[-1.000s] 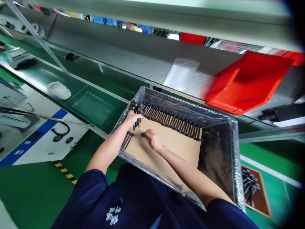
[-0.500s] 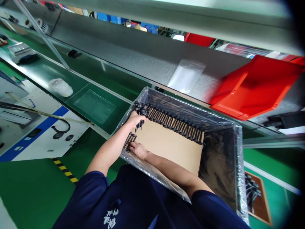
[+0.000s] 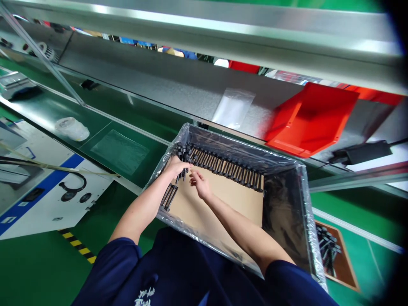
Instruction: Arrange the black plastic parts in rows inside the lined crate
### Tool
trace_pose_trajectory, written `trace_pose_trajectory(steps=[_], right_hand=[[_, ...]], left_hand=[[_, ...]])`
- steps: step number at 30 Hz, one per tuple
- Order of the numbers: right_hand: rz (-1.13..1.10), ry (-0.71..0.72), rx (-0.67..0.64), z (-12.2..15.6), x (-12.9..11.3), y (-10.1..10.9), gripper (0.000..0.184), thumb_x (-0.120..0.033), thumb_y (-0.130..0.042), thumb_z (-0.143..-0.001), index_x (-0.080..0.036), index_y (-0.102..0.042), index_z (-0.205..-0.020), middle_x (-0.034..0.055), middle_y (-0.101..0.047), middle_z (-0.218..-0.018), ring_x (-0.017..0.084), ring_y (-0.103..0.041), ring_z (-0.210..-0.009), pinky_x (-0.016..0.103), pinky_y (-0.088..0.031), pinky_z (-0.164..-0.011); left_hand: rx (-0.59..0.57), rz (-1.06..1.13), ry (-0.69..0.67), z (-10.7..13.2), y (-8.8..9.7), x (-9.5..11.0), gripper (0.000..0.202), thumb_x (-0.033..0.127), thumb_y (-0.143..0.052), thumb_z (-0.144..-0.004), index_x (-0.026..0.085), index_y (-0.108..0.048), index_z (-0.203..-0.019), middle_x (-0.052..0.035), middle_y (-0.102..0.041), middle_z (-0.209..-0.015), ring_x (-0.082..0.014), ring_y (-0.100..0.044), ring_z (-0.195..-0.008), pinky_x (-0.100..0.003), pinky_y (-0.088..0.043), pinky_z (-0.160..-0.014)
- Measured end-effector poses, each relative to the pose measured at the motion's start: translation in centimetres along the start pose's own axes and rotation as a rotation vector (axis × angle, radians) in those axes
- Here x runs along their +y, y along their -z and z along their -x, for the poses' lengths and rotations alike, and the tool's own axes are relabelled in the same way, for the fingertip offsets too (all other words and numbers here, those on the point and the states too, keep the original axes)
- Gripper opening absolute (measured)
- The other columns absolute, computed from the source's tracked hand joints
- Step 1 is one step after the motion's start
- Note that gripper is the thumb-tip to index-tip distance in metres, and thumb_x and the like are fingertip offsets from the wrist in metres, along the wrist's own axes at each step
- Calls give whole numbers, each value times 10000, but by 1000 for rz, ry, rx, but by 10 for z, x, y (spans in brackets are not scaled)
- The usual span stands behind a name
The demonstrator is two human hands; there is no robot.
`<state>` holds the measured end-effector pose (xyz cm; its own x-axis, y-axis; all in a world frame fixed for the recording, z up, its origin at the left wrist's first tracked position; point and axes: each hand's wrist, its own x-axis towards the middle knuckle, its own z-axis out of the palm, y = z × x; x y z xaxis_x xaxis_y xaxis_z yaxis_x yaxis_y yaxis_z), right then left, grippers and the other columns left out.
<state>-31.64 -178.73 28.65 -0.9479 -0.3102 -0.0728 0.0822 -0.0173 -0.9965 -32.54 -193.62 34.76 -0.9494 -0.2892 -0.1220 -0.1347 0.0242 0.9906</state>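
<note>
My left hand (image 3: 174,167) is closed around a bunch of black bolt-like parts (image 3: 183,149) with wide heads and thin shafts, at the left end of the lined box. Just right of it, my right hand (image 3: 200,184) reaches towards the bunch, its fingers partly bent and apart, with nothing visible in them. Under both hands is a tan cardboard sheet (image 3: 229,195) in the box (image 3: 310,221). Along the far wall lies a row of the same parts (image 3: 228,166), side by side. Several more parts (image 3: 169,196) lie at the near left corner.
An orange-brown tray (image 3: 346,259) with loose black parts stands right of the box. Behind it, a red bin (image 3: 314,123) and a clear plastic bag (image 3: 234,108) rest on a metal shelf. A clear plastic roll (image 3: 72,128) lies on the left bench.
My right hand has left the short row at the near left corner and moved up and right, beside the bunch. My left hand still holds the bunch. The view has shifted slightly.
</note>
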Motion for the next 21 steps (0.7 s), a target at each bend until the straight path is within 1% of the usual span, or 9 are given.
trace_pose_trajectory(steps=[2,5,7,9,12,14,16,18,21], right_hand=[[-217,-61,71,-9,-20,-2,395,-539,-623,-758,-176,-615,-914,7,-592,-781,100,-508,-584,212,-427,-496],[-319,-54,118,-15,-36,-7,374,-508,-735,-658,-172,-584,-725,-26,-545,-660,82,-475,-575,172,-403,-473],[-350,-53,174,-17,-39,-5,384,-486,-774,-618,-172,-564,-683,-35,-531,-636,72,-466,-564,159,-399,-462],[-407,-51,246,-21,-37,1,391,-488,-784,-614,-178,-568,-715,-41,-534,-637,70,-481,-556,158,-417,-461],[-418,-96,315,-22,-22,12,381,-462,-787,-638,-184,-536,-710,-64,-497,-562,64,-483,-488,161,-433,-436],[-311,-236,269,-14,-3,12,358,-395,-796,-648,-180,-510,-666,-67,-488,-505,60,-461,-421,168,-431,-400],[-169,-421,174,-1,20,4,338,-309,-805,-645,-177,-493,-636,-54,-507,-473,68,-462,-382,187,-448,-380],[-60,-565,101,12,42,-10,339,-227,-810,-627,-183,-474,-638,-48,-525,-464,86,-491,-374,213,-482,-383],[23,-635,69,23,66,-30,356,-133,-790,-619,-197,-452,-710,-64,-550,-492,103,-529,-379,245,-523,-403]], left_hand=[[-59,-25,-35,5,-2,4,163,180,-757,-499,142,-631,-595,7,-587,-554,-120,-536,-513,-217,-382,-475],[-204,36,-26,8,-8,5,139,160,-724,-509,137,-642,-620,4,-605,-591,-125,-541,-551,-220,-394,-501],[-201,48,-10,7,-11,4,140,158,-717,-509,134,-642,-625,4,-609,-599,-125,-538,-552,-222,-391,-502],[-134,50,-15,5,-10,2,145,164,-719,-511,135,-645,-632,4,-615,-606,-124,-541,-550,-223,-396,-506],[-42,78,-18,-2,-3,1,171,185,-730,-519,135,-668,-671,-4,-630,-615,-131,-555,-544,-232,-418,-514],[-15,106,-5,-5,2,3,186,188,-734,-517,132,-680,-685,-13,-637,-619,-140,-566,-542,-240,-430,-514],[3,120,-16,-8,6,5,184,184,-737,-513,131,-684,-681,-24,-647,-635,-148,-580,-561,-243,-441,-523],[12,106,-47,-8,7,7,169,175,-735,-514,132,-683,-669,-31,-652,-648,-150,-589,-582,-240,-446,-531],[10,73,-89,-6,7,7,154,166,-727,-526,137,-674,-667,-24,-635,-629,-138,-571,-563,-229,-431,-508]])
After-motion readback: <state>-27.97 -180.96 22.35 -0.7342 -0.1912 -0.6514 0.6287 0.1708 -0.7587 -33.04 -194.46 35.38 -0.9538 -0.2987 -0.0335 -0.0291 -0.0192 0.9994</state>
